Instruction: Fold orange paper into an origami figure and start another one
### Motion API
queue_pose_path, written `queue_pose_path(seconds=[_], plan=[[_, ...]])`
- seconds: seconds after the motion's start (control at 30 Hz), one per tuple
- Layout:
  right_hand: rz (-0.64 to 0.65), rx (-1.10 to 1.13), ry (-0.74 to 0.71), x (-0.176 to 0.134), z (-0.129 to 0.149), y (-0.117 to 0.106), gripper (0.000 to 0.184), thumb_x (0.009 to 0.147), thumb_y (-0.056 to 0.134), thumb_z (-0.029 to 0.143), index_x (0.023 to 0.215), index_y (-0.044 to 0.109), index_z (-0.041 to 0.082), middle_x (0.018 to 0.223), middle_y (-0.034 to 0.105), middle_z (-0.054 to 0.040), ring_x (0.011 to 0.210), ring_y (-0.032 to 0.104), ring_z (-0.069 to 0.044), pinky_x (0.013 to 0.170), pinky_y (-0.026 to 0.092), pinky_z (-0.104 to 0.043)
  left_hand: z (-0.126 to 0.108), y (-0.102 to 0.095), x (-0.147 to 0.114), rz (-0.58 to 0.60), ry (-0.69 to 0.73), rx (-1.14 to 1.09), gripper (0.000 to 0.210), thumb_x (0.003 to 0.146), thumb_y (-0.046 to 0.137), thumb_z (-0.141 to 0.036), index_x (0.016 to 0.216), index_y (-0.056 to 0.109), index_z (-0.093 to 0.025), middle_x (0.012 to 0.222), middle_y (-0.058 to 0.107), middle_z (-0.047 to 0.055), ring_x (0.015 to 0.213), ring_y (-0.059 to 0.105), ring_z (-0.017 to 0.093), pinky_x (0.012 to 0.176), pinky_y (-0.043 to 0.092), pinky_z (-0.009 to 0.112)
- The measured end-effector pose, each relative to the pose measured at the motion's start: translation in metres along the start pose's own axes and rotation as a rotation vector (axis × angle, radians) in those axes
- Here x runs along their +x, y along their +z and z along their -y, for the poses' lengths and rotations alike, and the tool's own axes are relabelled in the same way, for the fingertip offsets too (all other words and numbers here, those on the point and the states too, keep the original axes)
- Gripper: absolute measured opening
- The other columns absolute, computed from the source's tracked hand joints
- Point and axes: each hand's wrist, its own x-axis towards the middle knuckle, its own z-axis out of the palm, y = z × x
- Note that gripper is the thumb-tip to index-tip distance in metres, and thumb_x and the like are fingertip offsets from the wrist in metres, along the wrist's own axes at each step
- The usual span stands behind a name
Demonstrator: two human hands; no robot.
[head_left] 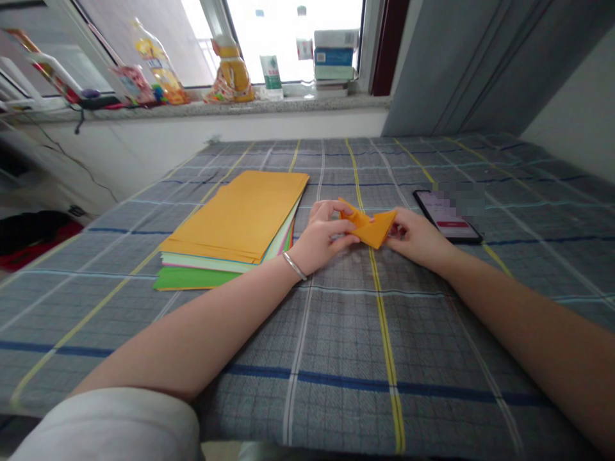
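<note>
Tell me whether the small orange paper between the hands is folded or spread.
Folded: the small orange paper shows creased, pointed flaps.

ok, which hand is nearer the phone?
Right. The right hand is just left of the phone; the left hand is farther left, at the left of the folded orange paper.

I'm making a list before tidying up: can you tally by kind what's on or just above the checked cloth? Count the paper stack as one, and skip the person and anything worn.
Paper stack: 1
Folded orange paper, held between left hand and right hand: 1
Phone: 1
Total: 3
</note>
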Motion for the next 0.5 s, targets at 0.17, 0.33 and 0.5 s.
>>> queue_pose_path(seconds=[0.17,0.33,0.5], plan=[[-0.127,0.386,0.053,0.004,0.007,0.006,0.028,0.076,0.070,0.049,0.092,0.063,0.026,0.119,0.063,-0.0070,0.105,0.060,-0.026,0.081,0.054,-0.040,-0.002,0.004,0.008,-0.091,-0.243,-0.566,0.031,0.092,0.058,-0.047,0.095,0.064,-0.017,0.094,0.063,0.005,0.091,0.058,0.017,0.086,0.048,0.033],[-0.100,0.820,0.171,0.005,0.019,0.012,0.039,0.078,0.066,0.062,0.092,0.059,0.027,0.102,0.070,-0.0048,0.098,0.066,-0.025,0.092,0.052,-0.047,-0.011,0.008,0.014,-0.112,-0.420,-0.976,0.048,0.082,0.065,-0.062,0.101,0.063,-0.018,0.098,0.065,0.003,0.090,0.060,0.015,0.085,0.048,0.030],[-0.011,0.886,0.174,0.003,0.035,0.011,0.049,0.087,0.047,0.066,0.113,0.059,0.027,0.120,0.068,-0.0102,0.119,0.059,-0.030,0.094,0.053,-0.049,-0.020,0.011,0.012,-0.033,-0.460,-1.150,0.048,0.076,0.074,-0.058,0.100,0.067,-0.017,0.100,0.069,0.004,0.094,0.063,0.016,0.089,0.050,0.030]])
